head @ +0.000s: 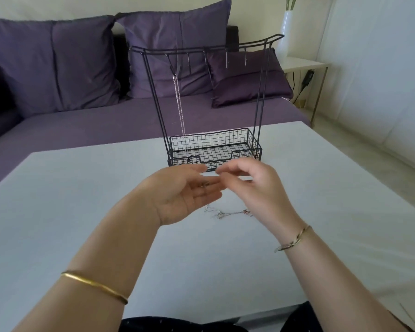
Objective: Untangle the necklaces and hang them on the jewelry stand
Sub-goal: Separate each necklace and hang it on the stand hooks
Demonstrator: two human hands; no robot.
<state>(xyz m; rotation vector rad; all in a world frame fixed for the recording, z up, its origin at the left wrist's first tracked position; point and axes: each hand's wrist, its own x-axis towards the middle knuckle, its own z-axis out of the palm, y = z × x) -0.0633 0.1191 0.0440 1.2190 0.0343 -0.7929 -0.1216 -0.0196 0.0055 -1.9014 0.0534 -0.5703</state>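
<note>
A black wire jewelry stand [259, 97] with a mesh basket base stands on the white table [58, 212]. One silver necklace [180, 104] hangs from a hook near the stand's left end, its pendant down at the basket. Both hands hover just in front of the basket. My left hand [185, 195] is palm up with straight fingers, and a small gold-coloured necklace piece [204, 185] lies across them. My right hand [254, 185] has curled fingers pinching at that piece near the left fingertips. Below the hands, a tangle of thin chains [225, 213] lies on the table.
A purple sofa [82, 123] with several purple cushions runs behind the table. A white vase [286, 32] stands on a small side table [304, 64] at the right. Several hooks on the stand's top bar carry nothing.
</note>
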